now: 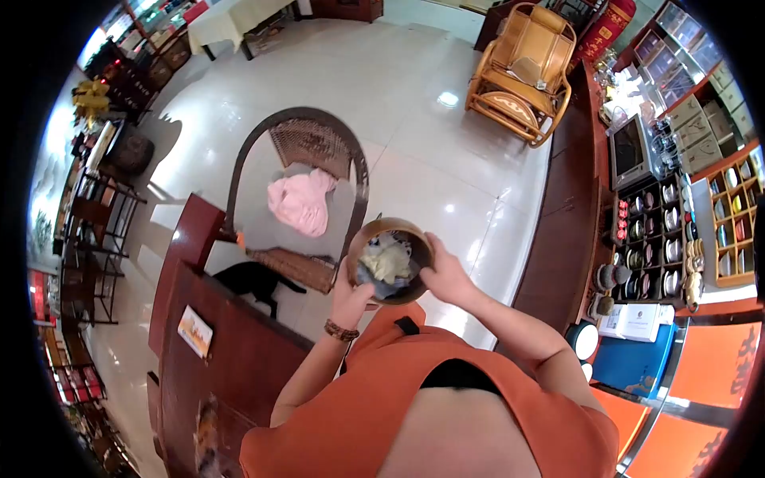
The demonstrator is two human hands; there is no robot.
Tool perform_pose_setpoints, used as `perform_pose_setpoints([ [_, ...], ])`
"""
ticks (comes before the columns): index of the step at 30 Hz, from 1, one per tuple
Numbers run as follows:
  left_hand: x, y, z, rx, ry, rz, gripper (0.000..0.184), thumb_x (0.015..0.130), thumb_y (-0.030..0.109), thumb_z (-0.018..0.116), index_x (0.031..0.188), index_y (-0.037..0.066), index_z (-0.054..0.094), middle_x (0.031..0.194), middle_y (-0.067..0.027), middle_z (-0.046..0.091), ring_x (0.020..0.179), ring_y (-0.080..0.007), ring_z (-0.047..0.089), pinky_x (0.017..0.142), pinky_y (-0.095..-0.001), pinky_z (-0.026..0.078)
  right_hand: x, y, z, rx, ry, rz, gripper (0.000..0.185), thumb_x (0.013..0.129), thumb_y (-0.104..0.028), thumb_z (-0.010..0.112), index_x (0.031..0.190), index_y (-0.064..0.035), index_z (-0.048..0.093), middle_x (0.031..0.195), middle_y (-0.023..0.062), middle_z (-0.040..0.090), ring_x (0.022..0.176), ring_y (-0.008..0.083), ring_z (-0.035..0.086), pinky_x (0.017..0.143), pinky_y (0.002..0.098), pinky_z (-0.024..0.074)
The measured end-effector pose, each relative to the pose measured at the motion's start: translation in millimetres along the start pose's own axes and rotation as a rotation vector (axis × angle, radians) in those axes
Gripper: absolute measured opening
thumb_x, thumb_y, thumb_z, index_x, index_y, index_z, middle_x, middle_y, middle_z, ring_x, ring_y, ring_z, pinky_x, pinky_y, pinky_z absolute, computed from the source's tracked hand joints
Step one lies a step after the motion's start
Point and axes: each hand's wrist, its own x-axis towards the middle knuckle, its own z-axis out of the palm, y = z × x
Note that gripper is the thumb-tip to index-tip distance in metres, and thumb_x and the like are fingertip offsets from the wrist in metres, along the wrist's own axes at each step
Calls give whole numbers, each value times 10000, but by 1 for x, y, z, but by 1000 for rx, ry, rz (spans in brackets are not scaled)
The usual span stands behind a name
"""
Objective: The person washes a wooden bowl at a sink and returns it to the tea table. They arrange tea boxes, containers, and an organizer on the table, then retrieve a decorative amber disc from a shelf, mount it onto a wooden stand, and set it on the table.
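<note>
Both hands hold a round brown waste bin (424,253) in front of my body, its mouth tipped up towards me. Crumpled whitish and pale yellow waste (386,261), which looks like tissue or paper, lies inside. My left hand (349,296) grips the near left side of the rim; a beaded bracelet (342,331) is on that wrist. On the right side of the rim, my right hand (446,275) is closed with the thumb over the edge. The bin's underside and some fingers are hidden.
Just ahead stands a dark round-backed chair (360,151) with a pink cloth (301,201) on its seat. A black animal (259,283), probably a cat, is beside the reddish-brown desk (231,350) on my left. A rattan chair (522,76) stands farther off; a long cabinet (558,207) runs along the right.
</note>
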Motion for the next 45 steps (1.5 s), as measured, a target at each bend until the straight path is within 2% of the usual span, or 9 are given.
perform_pose_setpoints([
  [8, 222, 89, 60, -95, 32, -195, 621, 917, 509, 417, 1349, 63, 391, 1265, -107, 505, 1146, -257, 490, 950, -393, 408, 167, -26, -147, 319, 33, 76, 594, 726, -65, 448, 1308, 28, 378, 995, 162, 603, 756, 196, 621, 582, 309, 528],
  [13, 394, 99, 119, -910, -766, -132, 650, 907, 570, 354, 1374, 119, 357, 1400, -110, 383, 1251, -286, 403, 1035, -459, 343, 302, -77, -216, 179, -121, 92, 565, 722, -95, 464, 1278, 3, 443, 921, 128, 610, 684, 170, 603, 573, 282, 520],
  [16, 471, 109, 135, -1064, -811, -274, 602, 920, 497, 384, 1374, 104, 350, 1381, -123, 406, 1238, -261, 420, 1051, -429, 340, 390, -111, -245, 14, -244, 11, 561, 737, -135, 467, 1287, -27, 447, 946, 150, 629, 716, 188, 631, 576, 298, 537],
  [20, 527, 171, 129, -1100, -607, 114, 458, 943, 327, 437, 1327, 82, 398, 1311, -115, 475, 1189, -244, 475, 985, -400, 424, 505, -188, -257, -187, -491, -27, 555, 831, -246, 539, 1314, -11, 402, 1126, 199, 583, 897, 277, 627, 704, 353, 543],
  [24, 582, 232, 91, -1406, -430, 318, 449, 948, 343, 423, 1326, 100, 407, 1325, -105, 468, 1197, -249, 471, 996, -419, 411, 603, -252, -230, -575, -272, -1059, 560, 804, -223, 636, 1273, 0, 424, 1208, 219, 491, 1117, 378, 450, 975, 456, 351],
  [29, 664, 279, -1, -1478, -247, 665, 466, 946, 394, 380, 1308, 105, 431, 1325, -93, 470, 1211, -242, 456, 1004, -439, 391, 729, -316, -151, -801, -779, -1467, 454, 689, -410, 738, 971, -84, 594, 910, 53, 611, 879, 230, 530, 782, 397, 333],
  [40, 826, 413, -207, -1348, 191, 936, 396, 890, 137, 535, 1274, 67, 468, 1248, -76, 535, 1112, -201, 535, 924, -387, 472, 997, -479, 30, -854, -1088, -1620, 392, 606, -363, 784, 717, -45, 583, 654, 91, 597, 663, 271, 554, 758, 394, 357],
  [43, 874, 451, -272, -853, 584, 1041, 419, 873, 127, 561, 1276, 63, 466, 1256, -77, 530, 1116, -201, 534, 930, -387, 469, 1074, -525, 91, -811, -1218, -1648, 390, 586, -309, 800, 718, -31, 561, 672, 134, 578, 672, 314, 547, 728, 396, 383],
  [45, 901, 482, -310, -1091, 446, 1048, 443, 855, 113, 588, 1277, 61, 465, 1258, -74, 530, 1118, -199, 533, 937, -382, 465, 1125, -550, 128, -616, -1187, -1719, 394, 575, -292, 805, 716, -37, 541, 685, 138, 564, 687, 327, 540, 722, 410, 384],
])
